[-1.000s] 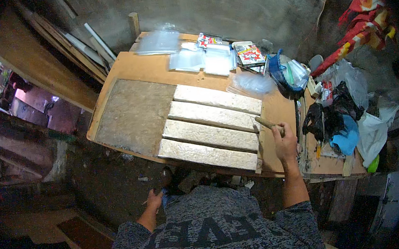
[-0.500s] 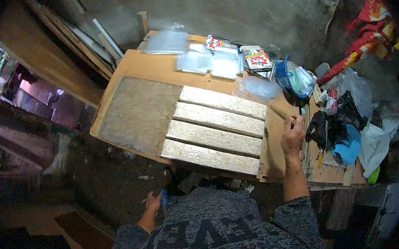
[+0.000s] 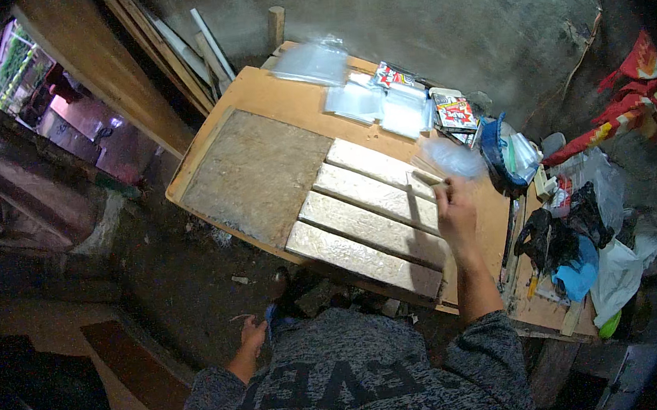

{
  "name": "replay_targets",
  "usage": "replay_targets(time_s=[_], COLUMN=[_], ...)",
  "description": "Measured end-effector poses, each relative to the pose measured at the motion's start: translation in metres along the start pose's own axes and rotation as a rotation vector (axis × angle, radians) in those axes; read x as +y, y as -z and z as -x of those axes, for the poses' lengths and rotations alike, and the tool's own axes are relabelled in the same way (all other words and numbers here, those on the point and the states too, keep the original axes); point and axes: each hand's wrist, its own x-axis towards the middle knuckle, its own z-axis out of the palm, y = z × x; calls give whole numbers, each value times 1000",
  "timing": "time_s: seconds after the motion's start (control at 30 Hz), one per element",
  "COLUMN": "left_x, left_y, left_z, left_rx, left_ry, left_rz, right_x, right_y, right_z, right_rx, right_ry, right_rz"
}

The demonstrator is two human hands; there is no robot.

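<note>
Four long, pale, glossy slabs (image 3: 364, 253) lie side by side on a plywood table (image 3: 229, 93), next to a worn brown square board (image 3: 251, 173). With closed fingers, my right hand (image 3: 454, 210) holds a short olive-brown stick-like tool (image 3: 424, 178) at the right end of the farthest slab, casting a shadow across them. Below the table's near edge, my left hand (image 3: 252, 330) is curled round a thin thing too small to make out.
Clear plastic bags (image 3: 351, 101), small printed boxes (image 3: 457, 108) and a blue container (image 3: 500, 151) line the back. Crumpled bags (image 3: 616, 281) crowd the right end, beside hanging red-yellow cloth (image 3: 632, 100). Leftward are leaning planks (image 3: 159, 52) and a doorway (image 3: 62, 111).
My right hand with its tool has moved leftward and farther from me, from beside the slabs to over the far slab's end. My left hand stays low. The whole view has shifted.
</note>
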Motion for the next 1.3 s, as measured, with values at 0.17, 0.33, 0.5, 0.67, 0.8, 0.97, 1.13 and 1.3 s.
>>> replay_targets(time_s=[0.17,0.33,0.5,0.67,0.8,0.97,1.13,1.3], left_x=[-32,-47,-67,-66,-67,-60,-25,-37], left_y=[-4,-10,-10,-5,-7,-2,7,0], left_z=[-22,-31,-43,-35,-31,-20,5,-19], left_rx=[-3,9,-16,-44,-22,-32,-9,6], left_ry=[11,30,-49,43,116,66,117,40], left_rz=[90,165,13,64,248,291,205,55], right_x=[-20,-47,-57,-78,-94,-103,-59,-5], right_y=[-21,-37,-54,-68,-80,-77,-65,-30], right_z=[-5,-15,-23,-27,-33,-40,-39,-22], right_rx=[-136,-41,-107,-225,-128,-25,7,-74], right_ry=[52,111,133,166,159,170,104,7], right_rz=[-75,-72,-36,-49,-162,-190,-138,2])
